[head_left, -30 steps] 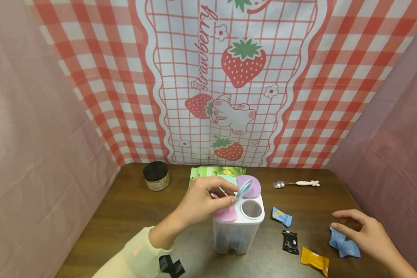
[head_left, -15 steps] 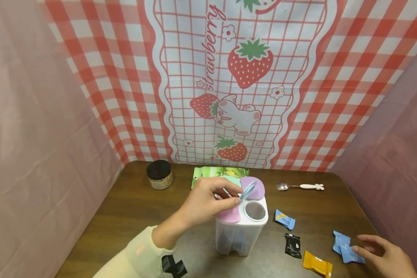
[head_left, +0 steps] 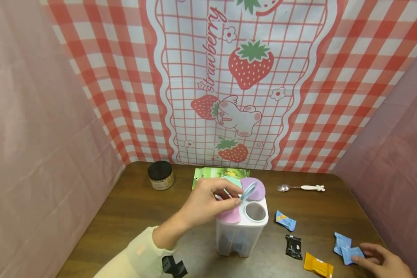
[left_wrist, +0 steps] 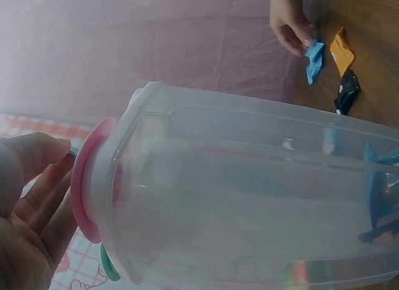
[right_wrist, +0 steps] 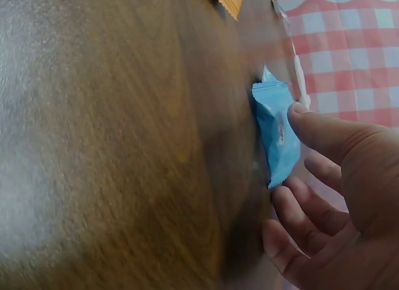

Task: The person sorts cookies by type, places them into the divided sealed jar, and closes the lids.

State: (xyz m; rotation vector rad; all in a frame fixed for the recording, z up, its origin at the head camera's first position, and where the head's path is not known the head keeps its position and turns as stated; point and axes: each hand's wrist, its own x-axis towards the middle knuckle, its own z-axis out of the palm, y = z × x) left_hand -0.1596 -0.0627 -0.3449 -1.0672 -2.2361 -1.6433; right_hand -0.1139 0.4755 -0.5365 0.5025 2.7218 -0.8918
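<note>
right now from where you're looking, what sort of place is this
Probably a small screened-off tabletop setup indoors, though the room beyond is hidden. A wood-grain table stands before a strawberry-print cloth, with a plain pinkish cloth hanging on the left and another on the right.

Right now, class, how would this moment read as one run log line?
left hand: holds pale-blue plastic lid raised | right hand: touches blue wrapped packet | translucent white-topped plastic container: round opening uncovered
</note>
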